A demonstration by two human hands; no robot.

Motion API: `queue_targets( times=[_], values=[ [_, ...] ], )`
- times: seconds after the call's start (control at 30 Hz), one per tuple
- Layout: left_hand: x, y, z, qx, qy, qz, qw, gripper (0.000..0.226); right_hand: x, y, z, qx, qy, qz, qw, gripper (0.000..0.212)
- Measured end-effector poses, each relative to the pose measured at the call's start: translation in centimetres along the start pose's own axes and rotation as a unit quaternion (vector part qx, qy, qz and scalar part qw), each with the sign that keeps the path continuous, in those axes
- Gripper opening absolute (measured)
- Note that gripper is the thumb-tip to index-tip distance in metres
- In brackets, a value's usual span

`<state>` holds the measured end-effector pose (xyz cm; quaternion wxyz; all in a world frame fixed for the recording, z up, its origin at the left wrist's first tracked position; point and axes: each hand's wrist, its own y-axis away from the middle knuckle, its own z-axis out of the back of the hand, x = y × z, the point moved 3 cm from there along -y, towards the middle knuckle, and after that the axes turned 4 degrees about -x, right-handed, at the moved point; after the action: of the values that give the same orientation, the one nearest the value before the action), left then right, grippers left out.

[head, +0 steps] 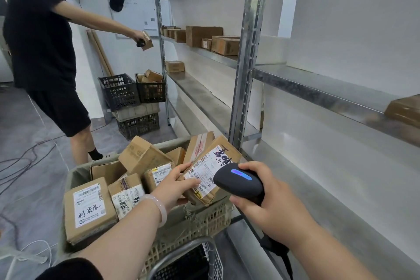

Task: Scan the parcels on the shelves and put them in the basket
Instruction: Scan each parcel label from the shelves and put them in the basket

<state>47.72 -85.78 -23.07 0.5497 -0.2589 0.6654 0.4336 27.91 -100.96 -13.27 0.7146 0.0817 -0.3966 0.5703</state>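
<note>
- Stockroom: metal shelves [295, 82] on the right, cartons remaining far along them.
- Left hand [176, 183] grips a labelled parcel [212, 170] over the near basket [204, 218].
- Right hand [263, 202] wraps the scanner [238, 183], aimed at its label.
- Basket looks nearly full; several parcels left.

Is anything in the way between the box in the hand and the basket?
No barrier shows. The left hand holds the parcel right over the basket, but other parcels are heaped inside, so it would land on top of them.
</note>
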Motion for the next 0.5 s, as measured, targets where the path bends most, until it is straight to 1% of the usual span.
queue_targets(
  times=[0.23, 0.3, 0.4, 0.5],
  values=[
    [0.3, -0.1, -1.6, -0.003, 0.016, 0.009, 1.000, 0.058, -1.9, -0.7, 0.0, -0.011, -0.028, -0.014, 0.999, 0.057],
    [0.8, -0.1, -2.1, -0.010, 0.046, 0.017, 0.999, 0.056, -3.0, -1.2, -0.4, -0.023, -0.059, -0.038, 0.997, 0.057],
    [1.7, 0.0, -3.0, -0.039, 0.105, 0.036, 0.993, 0.048, -4.9, -2.3, -1.4, -0.047, -0.110, -0.078, 0.990, 0.056],
    [2.6, -0.4, -3.9, -0.058, 0.157, 0.037, 0.985, 0.041, -6.0, -3.7, -2.9, -0.050, -0.166, -0.103, 0.980, 0.055]
  ],
)
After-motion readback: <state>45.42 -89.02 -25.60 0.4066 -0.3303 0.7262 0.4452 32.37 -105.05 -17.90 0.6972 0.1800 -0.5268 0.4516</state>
